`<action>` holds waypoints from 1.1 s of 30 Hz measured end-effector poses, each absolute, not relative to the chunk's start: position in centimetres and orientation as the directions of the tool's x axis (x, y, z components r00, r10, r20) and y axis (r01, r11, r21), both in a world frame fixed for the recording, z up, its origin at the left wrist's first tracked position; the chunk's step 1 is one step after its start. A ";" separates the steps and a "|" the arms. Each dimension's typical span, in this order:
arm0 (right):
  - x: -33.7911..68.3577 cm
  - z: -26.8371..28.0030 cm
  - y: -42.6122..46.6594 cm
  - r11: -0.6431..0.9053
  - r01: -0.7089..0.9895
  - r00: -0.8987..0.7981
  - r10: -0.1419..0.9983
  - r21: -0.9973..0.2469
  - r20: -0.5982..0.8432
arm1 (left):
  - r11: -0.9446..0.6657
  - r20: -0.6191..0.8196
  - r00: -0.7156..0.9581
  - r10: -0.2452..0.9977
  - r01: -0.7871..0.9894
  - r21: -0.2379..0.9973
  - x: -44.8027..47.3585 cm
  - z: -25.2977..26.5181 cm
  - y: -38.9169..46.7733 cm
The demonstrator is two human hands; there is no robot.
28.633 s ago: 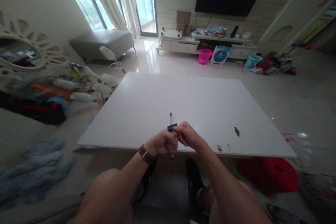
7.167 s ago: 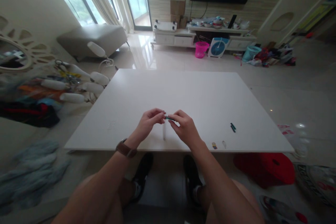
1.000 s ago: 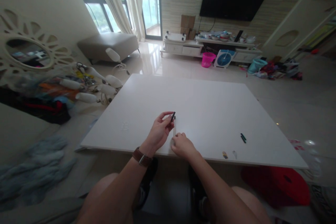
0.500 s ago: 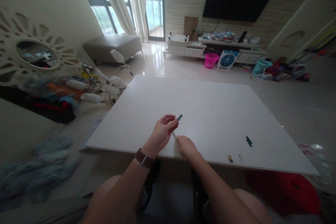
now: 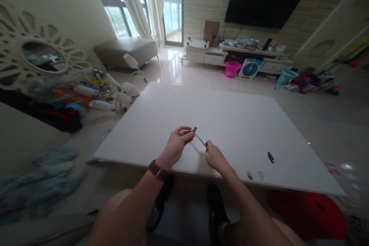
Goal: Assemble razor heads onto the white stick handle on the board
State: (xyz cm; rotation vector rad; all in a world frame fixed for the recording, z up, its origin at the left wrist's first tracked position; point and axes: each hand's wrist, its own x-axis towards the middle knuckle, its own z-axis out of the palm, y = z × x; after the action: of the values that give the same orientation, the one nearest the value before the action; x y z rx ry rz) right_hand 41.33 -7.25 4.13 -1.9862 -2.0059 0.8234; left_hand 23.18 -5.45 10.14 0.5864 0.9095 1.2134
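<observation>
My left hand (image 5: 178, 142), with a brown watch strap on the wrist, pinches a small dark green strip (image 5: 195, 129) that sticks up past the fingertips. It looks like a small circuit board, but its exact kind is too small to make out. A thin, pale, slightly bent strip (image 5: 201, 141) runs from just below it to my right hand (image 5: 215, 156), whose fingers are closed on the other end. Both hands hover over the near part of the white table (image 5: 219, 111). Two more dark green strips (image 5: 270, 157) lie side by side to the right.
A small brown-yellow piece (image 5: 249, 175) and a clear piece (image 5: 260, 175) lie by the table's near edge. Pale marks or clear bits (image 5: 141, 138) show at left. A lamp with white shades (image 5: 131, 89) stands beyond the left edge; a red stool (image 5: 308, 211) is below right.
My right hand has moved right and slightly up, away from my left hand, so more of the pale strip shows between them. The green strip has shifted slightly left and stands steeper.
</observation>
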 end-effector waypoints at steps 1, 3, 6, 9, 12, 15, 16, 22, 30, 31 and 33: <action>41.9 4.5 -7.1 -0.089 0.817 -0.028 0.981 -0.570 -0.193 | 0.271 -0.276 0.068 0.959 -0.518 0.811 23.2 10.1 -5.4; 42.8 5.4 -6.7 -0.098 0.721 0.051 0.995 -0.686 -0.089 | 0.256 -0.278 0.033 0.960 -0.504 0.825 23.2 10.0 -5.2; 43.4 6.9 -6.7 -0.013 0.595 0.135 0.987 -0.803 0.084 | 0.222 -0.275 -0.029 0.961 -0.510 0.831 23.2 9.7 -4.9; 43.0 8.2 -7.2 0.083 0.586 0.133 0.971 -0.806 0.197 | 0.190 -0.273 -0.089 0.958 -0.517 0.834 23.3 9.4 -4.7; 42.2 9.0 -7.8 0.141 0.653 0.069 0.967 -0.744 0.244 | 0.163 -0.263 -0.133 0.956 -0.508 0.846 23.4 9.3 -4.6; 41.7 9.2 -8.2 0.156 0.706 0.001 0.975 -0.690 0.222 | 0.141 -0.241 -0.153 0.958 -0.479 0.866 23.6 9.2 -4.7; 41.6 9.2 -8.3 0.157 0.723 -0.017 0.978 -0.673 0.209 | 0.133 -0.232 -0.157 0.960 -0.472 0.871 23.7 9.2 -4.7; 41.8 9.2 -8.3 0.096 0.808 0.031 0.978 -0.581 0.204 | 0.128 -0.224 -0.179 0.958 -0.431 0.893 23.8 8.7 -4.7; 42.4 9.7 -8.3 0.088 0.810 0.041 0.978 -0.580 0.206 | 0.152 -0.237 -0.185 0.954 -0.384 0.911 23.7 9.3 -4.9; 42.5 9.7 -8.3 0.074 0.807 0.066 0.975 -0.586 0.214 | 0.155 -0.239 -0.187 0.953 -0.379 0.913 23.7 9.4 -4.9; 42.6 9.5 -8.2 0.099 0.788 0.042 0.976 -0.608 0.212 | 0.161 -0.243 -0.180 0.953 -0.377 0.912 23.6 9.4 -4.8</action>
State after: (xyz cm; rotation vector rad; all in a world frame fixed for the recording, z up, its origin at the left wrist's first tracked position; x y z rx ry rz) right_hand 42.62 -8.21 9.53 -1.7294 -1.7860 0.4070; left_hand 23.58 -4.85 9.41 0.6720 1.1781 1.3616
